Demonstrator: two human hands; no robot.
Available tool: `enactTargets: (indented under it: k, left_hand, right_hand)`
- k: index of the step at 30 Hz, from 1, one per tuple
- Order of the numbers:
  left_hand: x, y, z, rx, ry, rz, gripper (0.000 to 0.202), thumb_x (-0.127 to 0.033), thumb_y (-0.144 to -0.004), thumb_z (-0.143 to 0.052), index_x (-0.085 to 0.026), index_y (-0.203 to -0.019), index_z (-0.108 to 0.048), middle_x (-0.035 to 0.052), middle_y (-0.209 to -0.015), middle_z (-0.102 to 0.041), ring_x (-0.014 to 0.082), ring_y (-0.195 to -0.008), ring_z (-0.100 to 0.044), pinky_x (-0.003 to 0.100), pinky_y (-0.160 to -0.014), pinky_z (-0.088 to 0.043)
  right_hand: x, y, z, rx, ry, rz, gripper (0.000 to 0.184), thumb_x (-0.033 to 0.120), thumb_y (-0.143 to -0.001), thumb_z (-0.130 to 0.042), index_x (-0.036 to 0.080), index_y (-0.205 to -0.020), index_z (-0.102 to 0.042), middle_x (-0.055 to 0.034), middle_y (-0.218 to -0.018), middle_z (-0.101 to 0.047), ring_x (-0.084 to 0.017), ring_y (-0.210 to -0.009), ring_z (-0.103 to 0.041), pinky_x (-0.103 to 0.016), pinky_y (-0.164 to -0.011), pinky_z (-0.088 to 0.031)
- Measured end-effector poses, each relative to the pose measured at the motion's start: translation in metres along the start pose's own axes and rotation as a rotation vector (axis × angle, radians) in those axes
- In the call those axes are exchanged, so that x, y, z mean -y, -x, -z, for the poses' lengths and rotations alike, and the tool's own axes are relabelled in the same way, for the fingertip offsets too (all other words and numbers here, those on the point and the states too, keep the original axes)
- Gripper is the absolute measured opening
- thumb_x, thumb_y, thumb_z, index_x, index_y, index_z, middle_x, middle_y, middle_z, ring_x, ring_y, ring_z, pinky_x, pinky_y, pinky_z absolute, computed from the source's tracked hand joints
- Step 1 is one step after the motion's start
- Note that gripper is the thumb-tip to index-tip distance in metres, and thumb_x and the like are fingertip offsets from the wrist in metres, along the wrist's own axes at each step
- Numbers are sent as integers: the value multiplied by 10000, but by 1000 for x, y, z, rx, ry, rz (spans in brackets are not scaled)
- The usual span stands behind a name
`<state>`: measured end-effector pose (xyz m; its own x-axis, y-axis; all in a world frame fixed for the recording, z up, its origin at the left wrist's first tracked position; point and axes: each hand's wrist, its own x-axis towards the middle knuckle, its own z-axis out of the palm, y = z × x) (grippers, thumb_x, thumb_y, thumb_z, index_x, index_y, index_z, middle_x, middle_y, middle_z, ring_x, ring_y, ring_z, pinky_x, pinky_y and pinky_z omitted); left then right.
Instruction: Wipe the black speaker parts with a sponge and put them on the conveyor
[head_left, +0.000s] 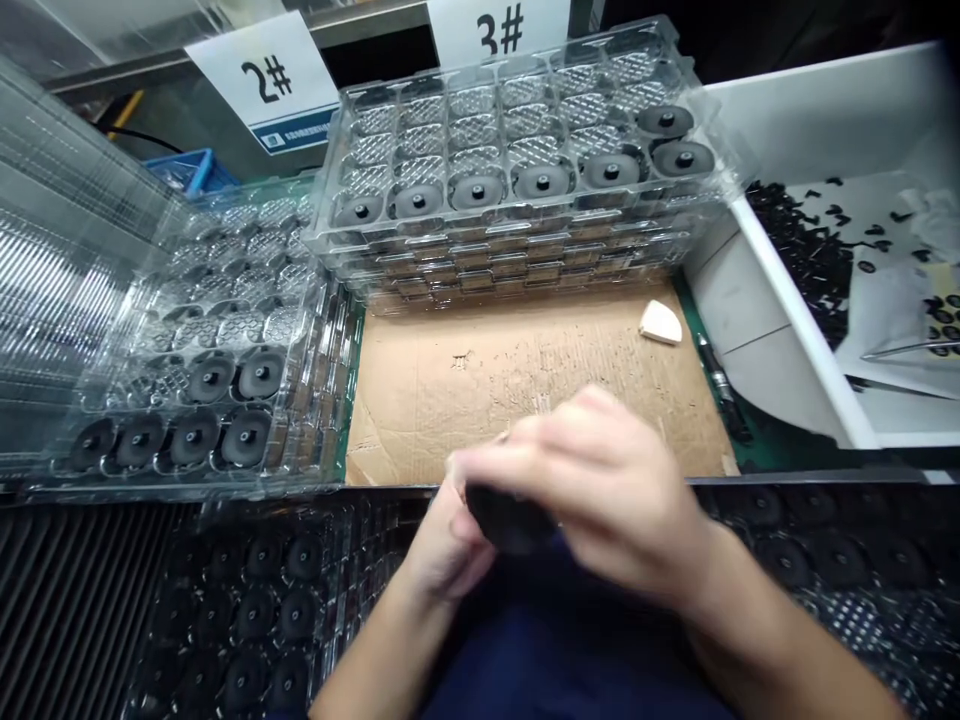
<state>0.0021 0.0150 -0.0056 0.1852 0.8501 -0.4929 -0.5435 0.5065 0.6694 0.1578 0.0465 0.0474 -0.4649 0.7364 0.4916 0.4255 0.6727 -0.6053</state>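
Cardboard (525,400) lies flat on a work table, with clear plastic trays stacked on both sides of it and paper signs at the back.

Both hands are blurry from moving. The right hand (600,490) has its fingers (570,440) pressed together and curled over a black round part (510,520). The left hand (442,530) is up against the part from the other side, but I cannot tell how its fingers sit. The part is held in the air between the hands, just past the table edge and over the person's dark blue shirt (555,640).

More black round parts (476,190) sit in a clear tray stack (510,170) behind the cardboard. A second clear tray stack (202,340) on the left holds more of them (246,437) in its front rows. Other filled trays (255,600) lie close to the person, on the left and right.

A white foam wedge (661,322) sits on the cardboard's far right corner. Just beside the cardboard lies a black pen-shaped tool (720,375). To the right, a white bin (817,300) holds many small black pieces (802,250). Signs marked 2# (266,75) and 3# (499,20) stand at the back, and a blue crate (191,172) is behind the left stack.
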Motion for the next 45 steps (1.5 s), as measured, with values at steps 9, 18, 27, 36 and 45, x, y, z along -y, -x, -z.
enactTargets:
  k: [9,18,27,36,45]
  left_hand:
    - [-8,-4,10,166,173,-1,630,-456,-497,-830,-290,-1078,-651,21,-1135,-689,227,-1025,-658,312,-943,-477]
    - [0,-5,-7,127,117,-47,592,-397,-565,-830,-288,-1112,-633,1,-1146,-673,222,-1079,-617,301,-983,-456]
    - [5,-5,-5,73,103,68,524,-376,-596,-822,-219,-1061,-639,23,-1018,-703,203,-1024,-635,252,-875,-520]
    - [-1,-7,4,118,225,115,590,-306,-467,-887,-243,-1015,-679,-1,-1001,-715,144,-898,-668,210,-819,-535]
    - [0,-2,4,262,255,195,513,-381,-575,-818,-211,-1037,-675,33,-1058,-701,215,-953,-678,259,-803,-562]
  right_hand:
    - [-68,87,-60,99,-53,-586,192,207,-870,-546,216,-976,-706,-32,-858,-729,-181,-772,-665,-316,-684,-499]
    - [10,19,-8,-320,24,-335,264,184,-905,-501,171,-1146,-607,-65,-1001,-698,-165,-811,-629,-297,-702,-488]
    - [11,2,-24,-51,0,-235,236,154,-917,-434,133,-1039,-636,-52,-847,-696,-151,-741,-598,-292,-668,-404]
    - [4,29,2,122,63,-334,204,138,-907,-477,182,-1033,-632,-2,-769,-652,-112,-627,-520,-261,-601,-364]
    - [-32,12,-10,44,60,-195,281,173,-934,-411,215,-1071,-653,-27,-823,-666,-145,-743,-564,-300,-683,-387]
